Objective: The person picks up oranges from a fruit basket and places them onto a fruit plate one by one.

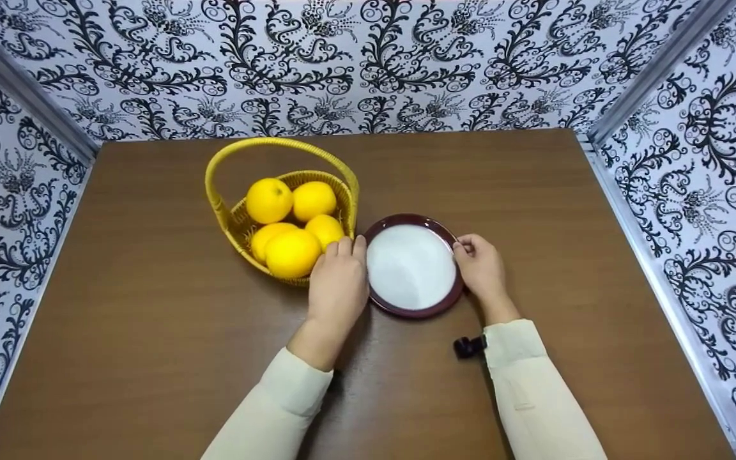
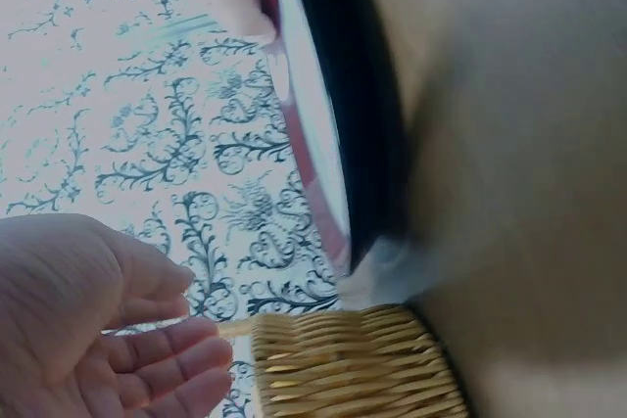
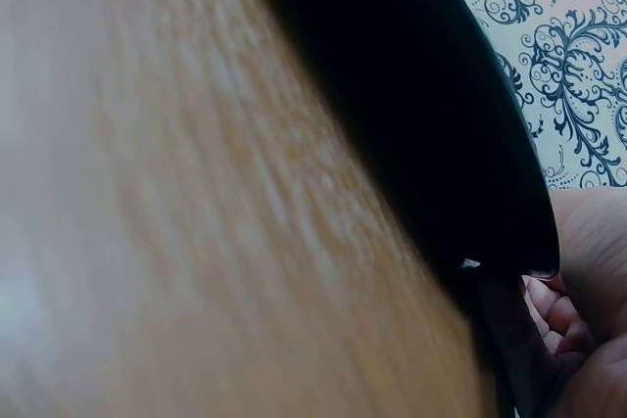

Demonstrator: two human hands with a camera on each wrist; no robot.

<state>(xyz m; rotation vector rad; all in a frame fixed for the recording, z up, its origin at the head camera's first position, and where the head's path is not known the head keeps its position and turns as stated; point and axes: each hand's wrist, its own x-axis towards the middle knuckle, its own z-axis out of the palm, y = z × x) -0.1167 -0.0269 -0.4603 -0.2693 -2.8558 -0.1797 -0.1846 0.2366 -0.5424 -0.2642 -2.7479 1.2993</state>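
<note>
A round plate (image 1: 411, 267) with a white middle and a dark red rim is near the table's centre. My right hand (image 1: 484, 267) pinches its right rim between thumb and fingers. My left hand (image 1: 340, 281) is between the plate and a yellow wicker basket (image 1: 220, 207), over the basket's front right rim. In the left wrist view its fingers (image 2: 186, 369) are loosely bent beside the basket's woven wall (image 2: 343, 364), holding nothing. Several oranges (image 1: 292, 253) fill the basket. The plate's dark underside (image 3: 411, 95) looms large in the right wrist view.
The basket's tall arched handle (image 1: 278, 140) rises over the oranges. Patterned panels (image 1: 368, 70) enclose the brown wooden table (image 1: 151, 358) at the back and sides. A small black device (image 1: 469, 347) sits at the right cuff.
</note>
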